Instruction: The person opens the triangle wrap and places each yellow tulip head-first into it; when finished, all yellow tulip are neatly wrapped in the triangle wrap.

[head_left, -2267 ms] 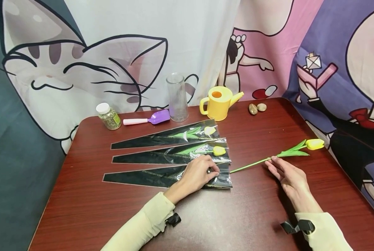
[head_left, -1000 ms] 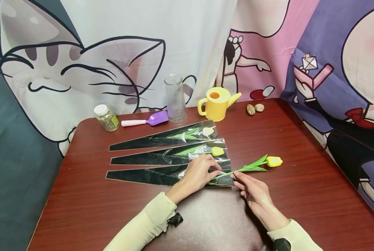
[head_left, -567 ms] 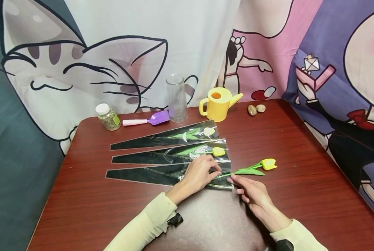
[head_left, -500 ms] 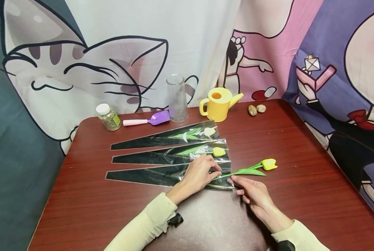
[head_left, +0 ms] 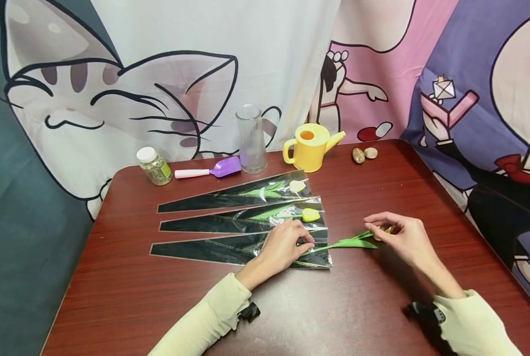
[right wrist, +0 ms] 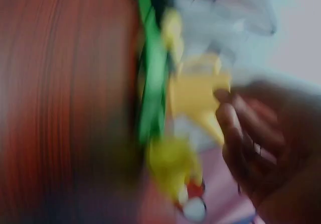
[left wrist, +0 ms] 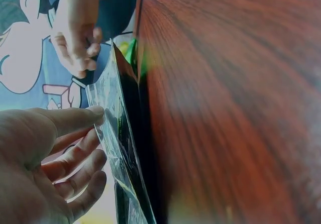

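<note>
yellow tulip (head_left: 351, 242) partly in sleeve (head_left: 229, 250)

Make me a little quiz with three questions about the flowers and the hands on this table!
1. True or false: the left hand is lifting the yellow watering can.
2. How many sleeves on the table already hold a whole tulip? A) one B) two C) three
3. Fill in: the right hand is at the ______ end of the loose tulip.

Key
1. False: it pinches the open mouth of the nearest sleeve.
2. B: the two farther sleeves.
3. Bloom: the stem end reaches into the nearest sleeve's mouth.
</note>
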Available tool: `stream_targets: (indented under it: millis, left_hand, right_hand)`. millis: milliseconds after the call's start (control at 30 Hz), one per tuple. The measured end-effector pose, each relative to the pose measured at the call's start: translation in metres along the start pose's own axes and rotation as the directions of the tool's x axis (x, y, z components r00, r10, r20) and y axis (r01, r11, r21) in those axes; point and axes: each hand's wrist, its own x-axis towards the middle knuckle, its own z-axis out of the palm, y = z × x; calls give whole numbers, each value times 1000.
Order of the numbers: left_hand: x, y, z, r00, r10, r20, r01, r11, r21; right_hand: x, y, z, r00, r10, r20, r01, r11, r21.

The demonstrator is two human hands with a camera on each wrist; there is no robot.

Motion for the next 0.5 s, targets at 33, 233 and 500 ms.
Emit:
stream_targets:
  millis: [33, 233, 500]
  left_hand:
    - [0, 0, 0, 1000, -1, 1, 1, 1000, 1]
    - [0, 2, -1, 1000, -1, 8, 1, 1000, 3]
    - [0, 2, -1, 1000, -6, 20, 6, 1000, 5]
  right_hand:
    - [2, 7, -4, 997, -73, 1, 73, 995, -66]
    - [10, 36, -14, 941, -312, 129, 326, 939, -109]
    - [17, 44, -16, 874, -434, 221, 473, 863, -177]
